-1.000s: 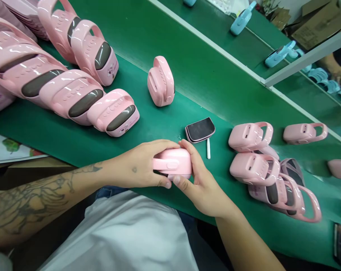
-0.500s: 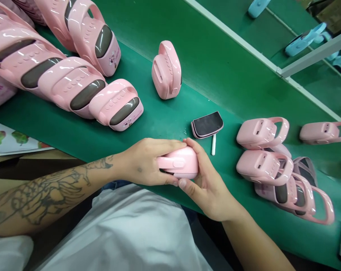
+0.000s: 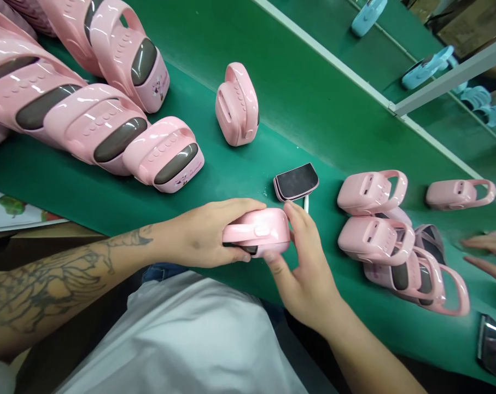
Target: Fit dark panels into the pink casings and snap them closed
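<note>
My left hand (image 3: 204, 235) is wrapped round a pink plastic device (image 3: 260, 231) with a handle, held low over the near edge of the green belt (image 3: 297, 82). My right hand (image 3: 303, 268) touches the device's right end with fingertips and thumb, fingers loosened and partly apart. Just beyond the device lies a dark screen panel with a pink rim (image 3: 296, 181), and a small white stick (image 3: 305, 203) lies beside it.
A row of finished pink devices (image 3: 108, 120) with dark screens lies at the left. One pink device (image 3: 237, 104) stands alone mid-belt. A pile of pink devices (image 3: 387, 241) sits at the right. Another person's hand (image 3: 488, 251) reaches in at the right edge. Blue devices (image 3: 426, 65) lie far off.
My right hand has loosened its grip and slid back to the device's end. The device has tilted up a little. Another person's hand has appeared at the right edge.
</note>
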### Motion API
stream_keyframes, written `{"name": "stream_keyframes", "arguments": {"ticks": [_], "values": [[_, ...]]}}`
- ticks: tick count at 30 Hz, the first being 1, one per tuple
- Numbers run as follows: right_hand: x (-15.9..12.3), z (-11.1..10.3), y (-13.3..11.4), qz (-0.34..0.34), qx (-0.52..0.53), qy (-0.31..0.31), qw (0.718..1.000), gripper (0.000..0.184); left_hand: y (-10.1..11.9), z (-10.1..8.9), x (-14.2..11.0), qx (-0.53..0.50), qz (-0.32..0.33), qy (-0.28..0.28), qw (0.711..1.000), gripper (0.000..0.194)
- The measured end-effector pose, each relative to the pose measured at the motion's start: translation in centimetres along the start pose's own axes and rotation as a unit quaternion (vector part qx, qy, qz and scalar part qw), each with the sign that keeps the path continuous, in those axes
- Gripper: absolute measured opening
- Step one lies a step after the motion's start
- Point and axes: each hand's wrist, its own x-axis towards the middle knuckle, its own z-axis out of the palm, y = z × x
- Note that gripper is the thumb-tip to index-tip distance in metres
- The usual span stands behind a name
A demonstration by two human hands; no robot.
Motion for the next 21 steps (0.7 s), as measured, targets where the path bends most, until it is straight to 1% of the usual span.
{"name": "stream_keyframes", "arguments": {"ticks": [2,4,6,9,11,15,18,21], "values": [[-0.8,1.3,-0.5,-0.018,-0.060,0.082,0.995,0.081,0.0,0.7,-0.5,0.019,0.054,0.056,0.997,0.086],[-1.3,2.7,-0.8,-0.030,-0.099,0.136,0.985,0.084,0.2,1.4,-0.9,0.034,0.104,0.102,0.989,0.084],[-1.6,3.8,-0.9,-0.037,-0.115,0.162,0.979,0.085,0.5,1.9,-1.2,0.045,0.121,0.120,0.984,0.080],[-1.7,4.9,-0.9,-0.048,-0.127,0.188,0.973,0.085,0.5,2.6,-1.3,0.069,0.128,0.127,0.981,0.074],[-1.9,5.4,-0.9,-0.059,-0.138,0.206,0.967,0.084,0.3,3.0,-1.1,0.087,0.157,0.145,0.973,0.072],[-2.2,5.9,-0.8,-0.066,-0.147,0.209,0.965,0.081,-0.4,3.9,-0.5,0.097,0.201,0.184,0.957,0.072],[-2.3,5.8,-0.7,-0.071,-0.142,0.198,0.967,0.082,-0.8,4.3,0.0,0.083,0.210,0.192,0.955,0.071],[-2.1,5.2,-0.7,-0.077,-0.124,0.175,0.974,0.082,-1.0,4.6,0.2,0.076,0.206,0.213,0.952,0.071]]}}
